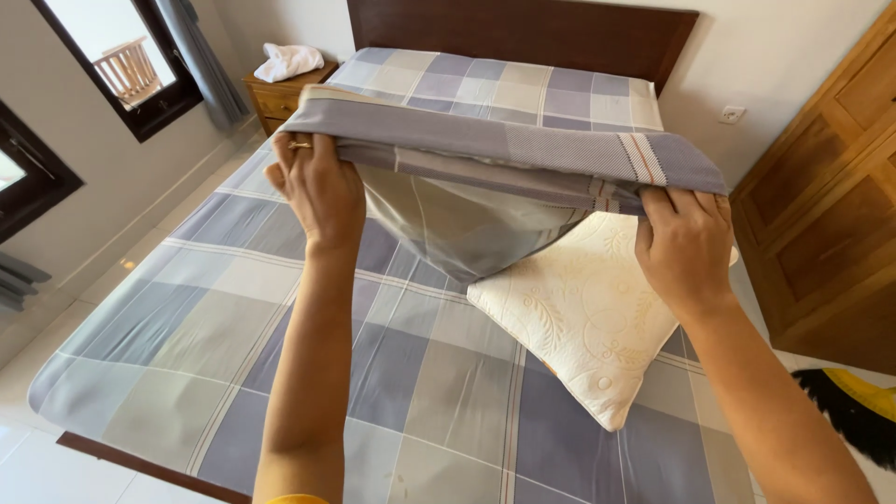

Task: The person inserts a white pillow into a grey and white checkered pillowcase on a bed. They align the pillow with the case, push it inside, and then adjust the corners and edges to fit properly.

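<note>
Where both hands point(504, 219) pinch the checked pillowcase point(504, 159) aloft: white pillow point(583, 313) beneath, checked bed point(280, 327), nightstand point(280, 93) beyond.

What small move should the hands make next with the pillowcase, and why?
Probably draw the pillowcase further down over the white pillow: the left hand and right hand hold its opening wide, yet most of the pillow lies uncovered.

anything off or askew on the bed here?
Mostly tidy. The white pillow lies bare and cornerwise on the checked sheet, partly under the pillowcase that the left hand and right hand hold open. A faint mark shows near the sheet's foot end.
</note>
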